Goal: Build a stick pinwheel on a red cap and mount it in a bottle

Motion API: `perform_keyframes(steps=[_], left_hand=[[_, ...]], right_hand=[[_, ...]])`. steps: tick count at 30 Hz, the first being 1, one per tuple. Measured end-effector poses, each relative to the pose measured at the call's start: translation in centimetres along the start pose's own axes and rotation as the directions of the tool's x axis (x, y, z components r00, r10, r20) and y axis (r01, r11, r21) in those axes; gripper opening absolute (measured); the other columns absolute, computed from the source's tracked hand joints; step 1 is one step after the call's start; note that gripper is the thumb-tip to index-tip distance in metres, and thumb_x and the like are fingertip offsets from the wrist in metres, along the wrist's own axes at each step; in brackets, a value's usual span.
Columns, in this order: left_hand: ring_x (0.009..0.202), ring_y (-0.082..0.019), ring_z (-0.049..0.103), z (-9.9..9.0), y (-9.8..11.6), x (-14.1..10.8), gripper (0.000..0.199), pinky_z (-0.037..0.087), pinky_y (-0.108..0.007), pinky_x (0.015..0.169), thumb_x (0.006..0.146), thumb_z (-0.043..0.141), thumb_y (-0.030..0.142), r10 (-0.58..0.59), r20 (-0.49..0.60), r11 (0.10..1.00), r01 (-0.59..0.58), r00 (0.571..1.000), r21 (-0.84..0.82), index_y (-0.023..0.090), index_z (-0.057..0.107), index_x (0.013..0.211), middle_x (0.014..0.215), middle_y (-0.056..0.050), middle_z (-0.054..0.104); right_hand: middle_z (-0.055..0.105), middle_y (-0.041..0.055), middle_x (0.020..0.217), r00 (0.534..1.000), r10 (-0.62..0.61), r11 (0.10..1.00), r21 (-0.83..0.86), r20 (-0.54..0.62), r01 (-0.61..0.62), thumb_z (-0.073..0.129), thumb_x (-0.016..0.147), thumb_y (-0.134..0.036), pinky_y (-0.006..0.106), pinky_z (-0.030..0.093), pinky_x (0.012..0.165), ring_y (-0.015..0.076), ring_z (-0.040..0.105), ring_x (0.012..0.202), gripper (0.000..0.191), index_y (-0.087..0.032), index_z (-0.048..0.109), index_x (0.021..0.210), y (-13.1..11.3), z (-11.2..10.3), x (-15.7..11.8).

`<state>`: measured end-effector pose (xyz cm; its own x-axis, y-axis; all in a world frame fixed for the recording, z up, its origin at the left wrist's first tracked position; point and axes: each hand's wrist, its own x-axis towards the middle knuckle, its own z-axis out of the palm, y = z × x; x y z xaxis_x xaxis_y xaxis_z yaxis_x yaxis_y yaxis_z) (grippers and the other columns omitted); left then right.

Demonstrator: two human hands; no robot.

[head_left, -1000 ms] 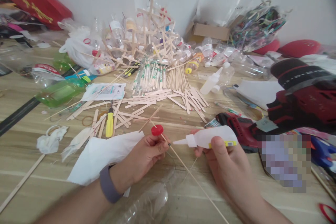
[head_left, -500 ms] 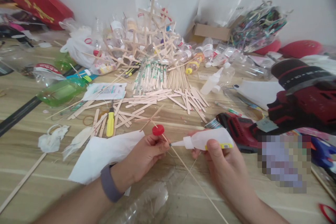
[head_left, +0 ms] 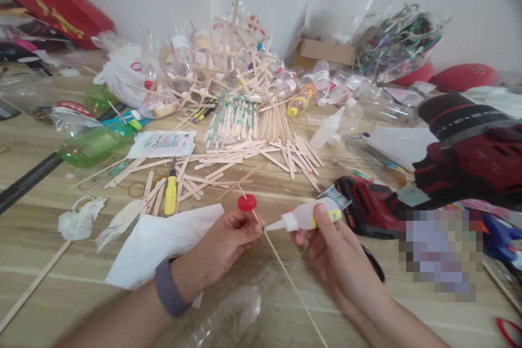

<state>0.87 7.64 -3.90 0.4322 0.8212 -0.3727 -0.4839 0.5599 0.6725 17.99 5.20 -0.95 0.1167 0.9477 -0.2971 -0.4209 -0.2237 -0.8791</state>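
Note:
Between the thumb and fingers of my left hand (head_left: 234, 234) is a thin wooden skewer (head_left: 291, 284), slanting down to the right. A red bottle cap (head_left: 247, 203) is threaded on the skewer just above my fingertips, and another thin stick (head_left: 240, 182) crosses near its upper end. My right hand (head_left: 332, 244) grips a white glue bottle (head_left: 304, 216) with a yellow label, lying sideways. Its narrow nozzle points left and meets a small dark spot on the skewer beside my left thumb. Below my hands lies a clear plastic bottle (head_left: 228, 318), partly hidden.
A red power drill (head_left: 460, 157) stands close on the right. White paper (head_left: 163, 239) lies by my left forearm, near a yellow-handled screwdriver (head_left: 171, 193). Craft sticks (head_left: 228, 155), bundled skewers (head_left: 277, 122) and plastic bottles fill the back. A green bottle (head_left: 98, 144) lies at left.
The glue bottle has rolled and tilted in my right hand, its base now farther left. The skewer's lower end has swung left. The nozzle stays at the dark spot.

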Motion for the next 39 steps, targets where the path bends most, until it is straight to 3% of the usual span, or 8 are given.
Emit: perform_keyframes(steps=[7, 16, 22, 32, 39], left_hand=[[0.056, -0.008, 0.036, 0.1, 0.1, 0.0, 0.031, 0.027, -0.024, 0.057, 0.054, 0.089, 0.033, 0.013, 0.015, 0.999, -0.014, 1.000, 0.044, 0.015, 0.065, 0.061, 0.059, 0.004, 0.050], [0.058, -0.009, 0.038, 0.3, 0.3, -0.2, 0.030, 0.026, -0.024, 0.058, 0.057, 0.088, 0.033, 0.010, 0.028, 0.999, -0.011, 1.000, 0.036, 0.016, 0.065, 0.062, 0.059, 0.005, 0.049], [0.058, -0.008, 0.039, 0.3, 0.2, -0.2, 0.031, 0.028, -0.022, 0.059, 0.053, 0.091, 0.031, -0.017, 0.002, 1.000, 0.017, 1.000, -0.002, 0.016, 0.066, 0.064, 0.059, 0.005, 0.052], [0.058, -0.007, 0.039, 0.3, 0.2, -0.1, 0.035, 0.027, -0.022, 0.058, 0.053, 0.091, 0.032, -0.010, -0.003, 1.000, 0.010, 1.000, 0.004, 0.015, 0.062, 0.062, 0.058, 0.006, 0.051], [0.057, -0.008, 0.038, 0.2, 0.2, 0.0, 0.035, 0.027, -0.024, 0.057, 0.054, 0.090, 0.034, -0.010, 0.000, 1.000, 0.010, 1.000, 0.019, 0.015, 0.062, 0.063, 0.057, 0.005, 0.050]], right_hand=[[0.068, 0.0021, 0.075, 1.000, 0.015, 0.998, -0.061, 0.008, -0.014, 0.073, 0.076, -0.051, 0.025, 0.046, 0.059, 0.0121, 0.053, 0.057, 0.034, -0.018, 0.067, 0.081, -0.3, -0.3, 0.3], [0.066, 0.0011, 0.067, 0.982, -0.185, 0.930, -0.314, 0.047, 0.190, 0.068, 0.081, -0.053, 0.030, 0.044, 0.067, 0.0161, 0.056, 0.061, 0.033, -0.020, 0.065, 0.080, -0.8, -0.4, 0.1], [0.068, 0.0030, 0.069, 0.950, -0.308, 0.905, -0.296, 0.039, 0.306, 0.066, 0.083, -0.051, 0.032, 0.045, 0.069, 0.0204, 0.061, 0.069, 0.030, -0.021, 0.067, 0.084, -1.3, -0.8, -0.1], [0.069, 0.0033, 0.070, 0.945, -0.311, 0.882, -0.338, 0.102, 0.327, 0.061, 0.086, -0.051, 0.032, 0.047, 0.065, 0.0183, 0.060, 0.061, 0.033, -0.019, 0.065, 0.089, -0.6, -0.9, -0.2], [0.070, 0.0024, 0.074, 0.963, -0.241, 0.895, -0.356, 0.119, 0.268, 0.060, 0.087, -0.053, 0.031, 0.046, 0.068, 0.0171, 0.061, 0.065, 0.034, -0.020, 0.062, 0.090, -0.2, -1.0, -0.1]])
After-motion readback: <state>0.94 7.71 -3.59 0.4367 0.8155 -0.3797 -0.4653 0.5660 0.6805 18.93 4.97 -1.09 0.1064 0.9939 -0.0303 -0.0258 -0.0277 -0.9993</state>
